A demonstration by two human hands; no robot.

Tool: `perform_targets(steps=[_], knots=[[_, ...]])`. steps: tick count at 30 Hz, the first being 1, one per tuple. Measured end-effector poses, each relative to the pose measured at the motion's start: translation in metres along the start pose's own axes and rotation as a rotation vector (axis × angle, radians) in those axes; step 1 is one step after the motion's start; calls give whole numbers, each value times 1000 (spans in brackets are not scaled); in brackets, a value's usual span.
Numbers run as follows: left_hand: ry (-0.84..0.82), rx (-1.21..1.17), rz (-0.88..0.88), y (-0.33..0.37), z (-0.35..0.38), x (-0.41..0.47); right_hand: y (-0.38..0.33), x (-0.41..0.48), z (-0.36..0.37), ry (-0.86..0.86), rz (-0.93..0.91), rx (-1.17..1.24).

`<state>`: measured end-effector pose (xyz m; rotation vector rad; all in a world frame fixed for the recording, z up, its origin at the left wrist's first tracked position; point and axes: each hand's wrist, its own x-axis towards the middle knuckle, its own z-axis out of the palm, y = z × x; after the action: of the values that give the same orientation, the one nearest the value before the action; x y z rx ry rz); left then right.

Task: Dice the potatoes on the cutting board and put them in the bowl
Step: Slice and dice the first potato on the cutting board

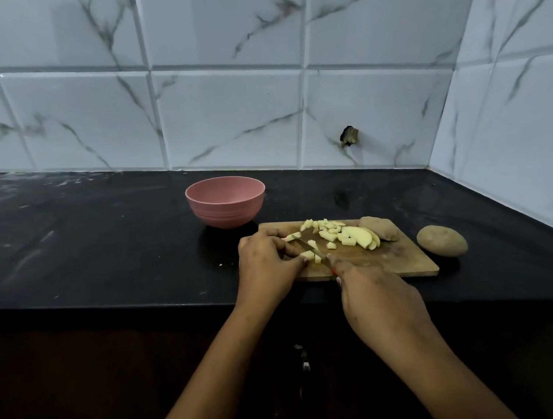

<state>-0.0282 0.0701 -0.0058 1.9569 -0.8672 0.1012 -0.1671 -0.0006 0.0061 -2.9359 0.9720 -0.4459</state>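
A wooden cutting board (394, 261) lies on the black counter. Pale diced potato pieces (328, 230) and a few slices (360, 235) are spread over its far half, beside a brown unpeeled potato piece (380, 227). My left hand (266, 263) pinches a strip of potato (307, 255) at the board's near left corner. My right hand (372, 295) grips a knife (311, 247) whose blade lies across that strip. A pink bowl (225, 200) stands just behind the board's left end; I cannot see inside it. A whole potato (442, 240) rests on the counter right of the board.
The black counter (95, 236) stretches wide to the left of the bowl. Marble-patterned tiled walls (233, 116) rise behind and on the right, meeting in a corner. The counter's front edge runs just below my wrists, with dark cabinets under it.
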Motion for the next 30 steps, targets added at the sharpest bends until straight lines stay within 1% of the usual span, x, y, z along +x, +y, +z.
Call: perform_targets(steps=[4,8,10,13,19,23,25,30], knots=[[12,-2,2,-1,0,-1,7,6,1,66,20,30],[-21,-10,-16,-1,0,1,13,2,-8,128,18,143],[-32,-6,-19,-1,0,1,11,-5,-13,147,-13,192],[-13,13,-13,-2,1,1,3,-17,-15,103,-50,185],[-15,33,-6,-2,1,1,-11,-27,-7,-1,-24,1],[-2,26,0,-2,1,1,-23,-22,-2,-85,2,-54],[4,23,0,-2,1,1,-23,-14,-2,-81,14,-53],[23,16,-8,-2,1,0,-13,2,-4,-5,16,-3]])
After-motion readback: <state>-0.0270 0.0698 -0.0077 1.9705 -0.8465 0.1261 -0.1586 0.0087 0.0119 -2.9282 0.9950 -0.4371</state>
